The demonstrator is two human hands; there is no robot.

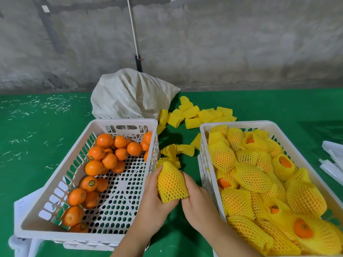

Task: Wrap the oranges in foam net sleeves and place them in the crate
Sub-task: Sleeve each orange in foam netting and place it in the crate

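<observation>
1. Hands are working between the two crates: our left hand (154, 190) and right hand (196, 199) are both curling their grip round one orange in a yellow foam net sleeve (171, 182), above the green worktop (27, 160).
2. Bare oranges (104, 154) are lying in the left crate (55, 184).
3. Wrapped oranges (259, 182) are filling the right crate (206, 160).
4. Spare sleeves (200, 115) are lying behind.

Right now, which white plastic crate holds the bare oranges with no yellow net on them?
The left white slotted crate; the right white crate holds only yellow-netted oranges.
</observation>
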